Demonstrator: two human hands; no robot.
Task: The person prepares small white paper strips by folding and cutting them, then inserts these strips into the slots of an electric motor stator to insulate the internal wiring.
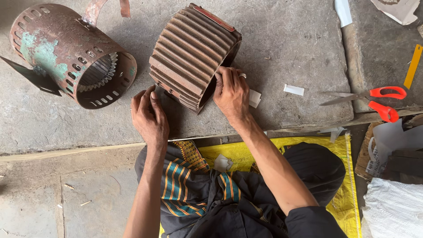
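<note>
A rusty ribbed motor housing point(187, 53) lies on its side on a raised concrete slab point(286, 48). My right hand point(231, 94) grips its near open rim, fingers curled over the edge, with small white paper pieces point(254, 98) by the thumb. My left hand point(149, 115) rests against the housing's lower left side, fingers bent, touching the ribs. A second cylinder point(70, 53), rusty with green patches and slotted holes, lies to the left with toothed slots showing inside.
Red-handled scissors point(370, 98) lie at the slab's right edge, near a yellow strip point(413, 66). White paper scraps point(294, 89) dot the slab. I sit on a yellow woven sack point(326, 145). A white sack point(392, 209) and cardboard are at the lower right.
</note>
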